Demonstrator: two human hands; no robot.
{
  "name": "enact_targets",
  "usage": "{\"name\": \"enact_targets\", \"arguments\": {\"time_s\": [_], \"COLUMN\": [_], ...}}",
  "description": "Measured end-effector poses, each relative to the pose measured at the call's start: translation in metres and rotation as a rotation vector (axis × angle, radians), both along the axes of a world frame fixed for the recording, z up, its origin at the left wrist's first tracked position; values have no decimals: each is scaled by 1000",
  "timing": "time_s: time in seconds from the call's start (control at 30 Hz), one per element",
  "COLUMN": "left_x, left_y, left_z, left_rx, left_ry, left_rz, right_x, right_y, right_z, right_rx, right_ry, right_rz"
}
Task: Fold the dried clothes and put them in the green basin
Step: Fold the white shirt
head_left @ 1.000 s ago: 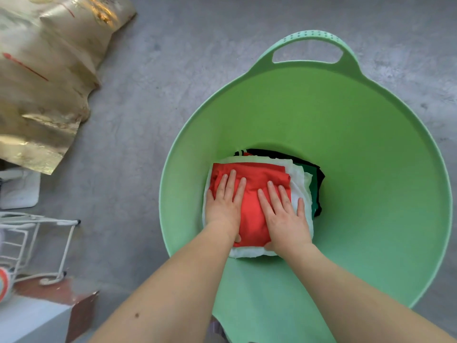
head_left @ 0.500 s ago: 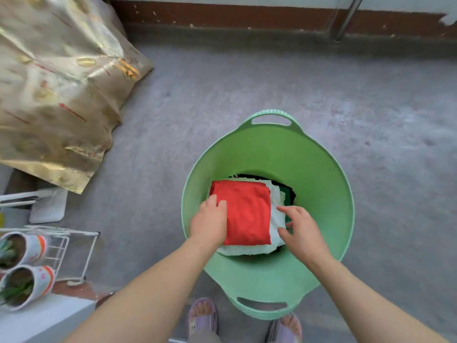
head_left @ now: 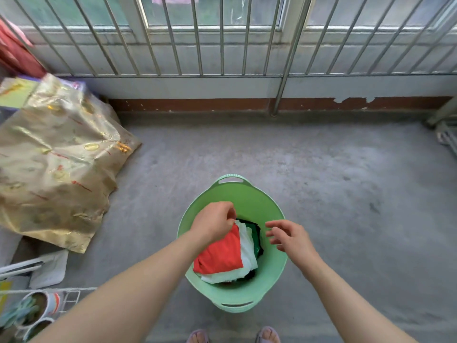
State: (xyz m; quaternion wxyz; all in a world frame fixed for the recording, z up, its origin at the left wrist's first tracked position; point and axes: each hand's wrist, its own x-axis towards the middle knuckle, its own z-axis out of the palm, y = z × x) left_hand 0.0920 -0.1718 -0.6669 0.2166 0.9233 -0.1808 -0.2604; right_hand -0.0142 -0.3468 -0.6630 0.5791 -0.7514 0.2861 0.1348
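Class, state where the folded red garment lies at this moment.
Head view, lower centre: the red garment tops the folded stack inside the green basin, on a white garment, its far corner hidden behind the left hand.

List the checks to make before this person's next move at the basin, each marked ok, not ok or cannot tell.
1. The red garment is folded and inside the basin: ok.
2. It lies on top of the white garment: ok.
3. The basin stands upright on the floor: ok.
4. The right hand is free: ok, fingers relaxed, holding nothing.
5. The left hand is off the red garment: cannot tell; its curled fingers hide the far corner.
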Motion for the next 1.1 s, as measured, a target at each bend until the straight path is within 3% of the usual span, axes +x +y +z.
{"name": "enact_targets", "arguments": {"time_s": [0.3, 0.83, 1.1], "left_x": [-3, -22, -59], "left_y": [-24, -105, -142], "left_z": [159, 409, 500], "left_rx": [-191, -404, -467], "left_ry": [-82, -467, -530], "left_rz": [-111, -557, -725], "right_x": [-16, -36, -77], "right_y": [-1, -47, -78], "right_z": [136, 382, 467], "right_rx": [38, -374, -612], "right_ry": [-176, -745, -809], "right_rz": [-165, -382, -524]}}
